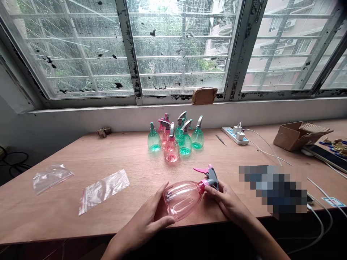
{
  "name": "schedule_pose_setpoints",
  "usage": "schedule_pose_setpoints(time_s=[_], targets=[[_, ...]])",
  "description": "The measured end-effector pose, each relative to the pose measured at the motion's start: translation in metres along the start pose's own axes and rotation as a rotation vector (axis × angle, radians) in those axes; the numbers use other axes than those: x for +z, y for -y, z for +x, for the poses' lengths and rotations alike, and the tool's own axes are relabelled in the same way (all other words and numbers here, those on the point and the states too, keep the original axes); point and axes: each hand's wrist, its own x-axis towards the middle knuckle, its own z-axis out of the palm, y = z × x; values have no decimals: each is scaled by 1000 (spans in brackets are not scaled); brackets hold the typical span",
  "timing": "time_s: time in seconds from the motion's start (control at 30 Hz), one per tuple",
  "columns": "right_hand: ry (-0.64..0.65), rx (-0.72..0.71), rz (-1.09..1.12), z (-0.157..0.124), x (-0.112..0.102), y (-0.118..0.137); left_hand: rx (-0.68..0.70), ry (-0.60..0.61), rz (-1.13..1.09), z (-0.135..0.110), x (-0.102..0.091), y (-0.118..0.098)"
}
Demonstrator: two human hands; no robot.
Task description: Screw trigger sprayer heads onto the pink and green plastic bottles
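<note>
A pink transparent spray bottle (184,196) lies on its side near the front edge of the wooden table (130,159). My left hand (148,218) wraps around the bottle's wide base. My right hand (226,202) grips the bottle at its pink collar, just below the grey spray head with a pink trigger (207,172). Both hands are closed on the bottle.
Several green and pink spray bottles (176,137) stand grouped at the table's back middle. Two plastic zip bags (104,189) (51,176) lie at the left. A power strip (235,135), white cables, a cardboard box (298,135) and a phone (326,156) sit at the right.
</note>
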Motion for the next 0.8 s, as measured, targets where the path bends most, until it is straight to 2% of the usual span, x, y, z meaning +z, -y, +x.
schedule_pose_setpoints(time_s=[0.23,0.57,0.8], targets=[[-2,-6,8,1,-3,-3,47,-56,29,2,5,4],[-11,2,0,0,0,1,39,-17,24,1,2,1],[-13,14,7,0,0,2,-3,-23,-70,1,1,-1]])
